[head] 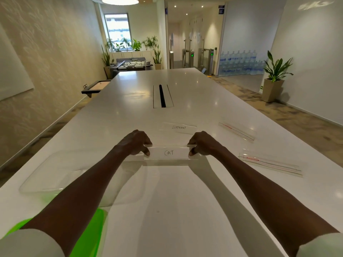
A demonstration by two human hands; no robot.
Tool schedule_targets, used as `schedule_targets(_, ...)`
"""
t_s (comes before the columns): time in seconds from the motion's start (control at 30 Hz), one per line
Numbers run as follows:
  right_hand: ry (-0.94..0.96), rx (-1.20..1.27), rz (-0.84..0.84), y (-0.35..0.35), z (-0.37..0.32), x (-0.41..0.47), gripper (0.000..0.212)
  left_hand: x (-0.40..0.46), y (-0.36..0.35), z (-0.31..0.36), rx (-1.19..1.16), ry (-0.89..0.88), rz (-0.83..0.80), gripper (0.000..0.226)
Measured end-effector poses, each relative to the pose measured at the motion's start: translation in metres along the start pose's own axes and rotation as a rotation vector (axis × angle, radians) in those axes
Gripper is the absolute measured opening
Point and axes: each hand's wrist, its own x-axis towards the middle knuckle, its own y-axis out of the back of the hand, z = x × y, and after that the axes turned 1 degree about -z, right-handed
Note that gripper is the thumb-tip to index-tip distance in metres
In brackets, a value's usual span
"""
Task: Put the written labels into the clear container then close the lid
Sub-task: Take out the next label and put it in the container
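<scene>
We hold the clear plastic sleeve with the handwritten CAT label (169,153) by its two ends, our left hand (136,142) pinching the left end, our right hand (203,143) the right, just above the long white table (167,201). A second sleeved label reading ELEPHANT (179,127) lies just beyond. The clear shallow plastic container (55,175) sits open to our left, partly under the forearm; its bright green lid (92,230) lies nearer us. Two clear red-striped sleeves (237,131) rest at right. Step in hand, we judge: carrying CAT leftward. Next move: lower it flat inside and release.
</scene>
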Motion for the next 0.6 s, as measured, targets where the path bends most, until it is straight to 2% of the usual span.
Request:
schedule_targets(0.27, 0.050, 0.000, 0.076, 0.030, -0.035, -0.005, 0.038, -0.024, 0.043, -0.022, -0.095, -0.027, 0.112, 0.042)
schedule_targets(0.6, 0.191, 0.030, 0.133, 0.041, -0.125, -0.007, 0.045, -0.090, 0.099, -0.086, -0.073, 0.006, 0.209, 0.039)
